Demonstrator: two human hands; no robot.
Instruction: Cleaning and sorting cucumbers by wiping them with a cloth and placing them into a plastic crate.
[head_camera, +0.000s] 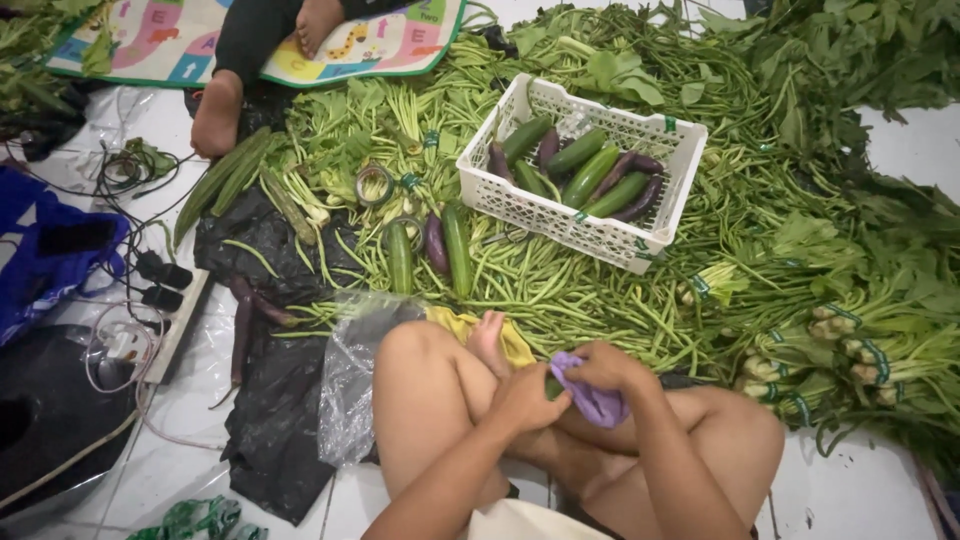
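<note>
A home floor turned vegetable-sorting spot: tiled floor (870, 490), play mat (180, 40), heaped long beans (560, 290).

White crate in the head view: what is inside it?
The white crate holds green cucumbers and dark purple eggplants lying lengthwise. Whatever lies beneath them, and the crate's bottom, is covered from view.

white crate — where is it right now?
In the head view the white crate sits upper centre-right on the spread long beans, holding cucumbers and eggplants, beyond the person's hands and just right of a loose cucumber.
</note>
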